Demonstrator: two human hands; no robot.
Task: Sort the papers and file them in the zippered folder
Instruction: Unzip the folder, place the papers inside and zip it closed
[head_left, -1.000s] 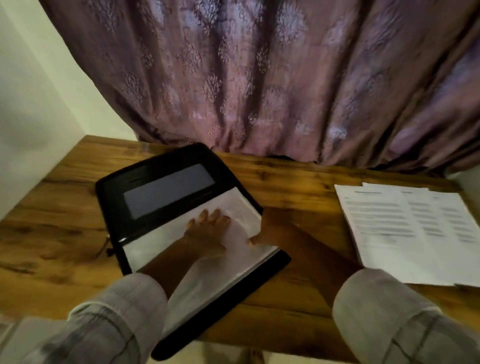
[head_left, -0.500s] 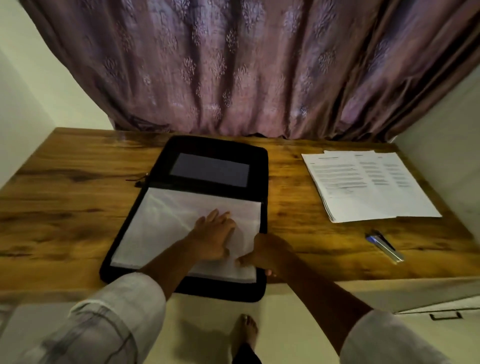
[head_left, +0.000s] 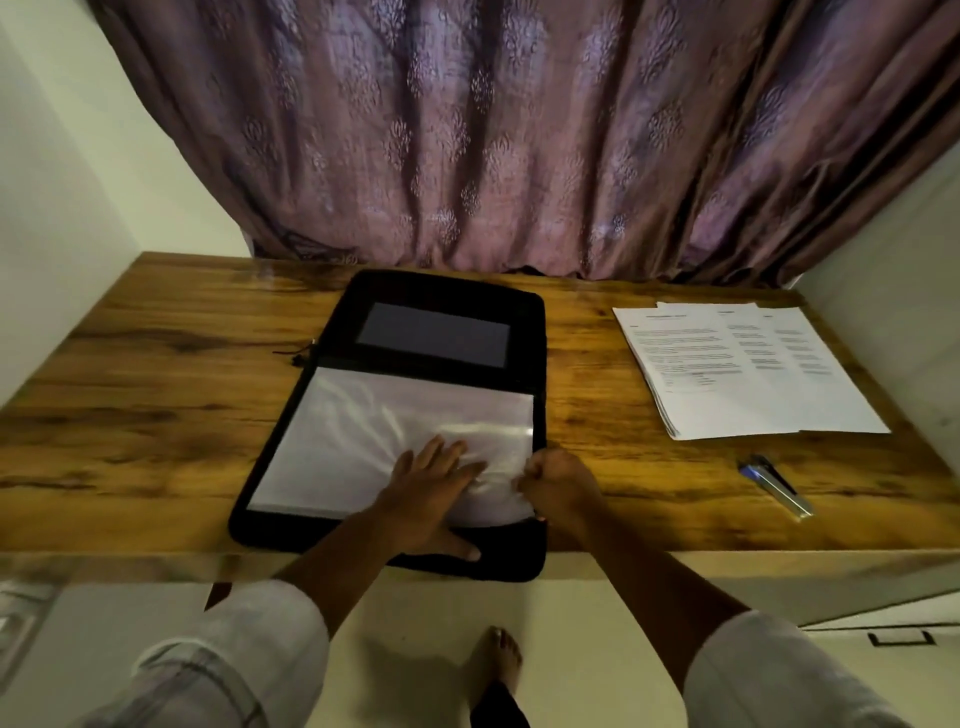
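As the open zippered folder (head_left: 447, 285) points lengthwise away, the left hand (head_left: 431, 483) lies flat on its plastic sleeve (head_left: 374, 426); the right hand (head_left: 556, 483) pinches the sleeve's edge. The papers' (head_left: 737, 374) print is unreadable.

Left hand (head_left: 431, 488): flat, palm down, fingers straight, pointing 1 o'clock, thumb out toward 4 o'clock. Right hand (head_left: 558, 483) just beside it at 3 o'clock: fingers curled, pinching the clear plastic sleeve (head_left: 415, 415) at its edge. Forearms bare, coming in from 7 and 5 o'clock.
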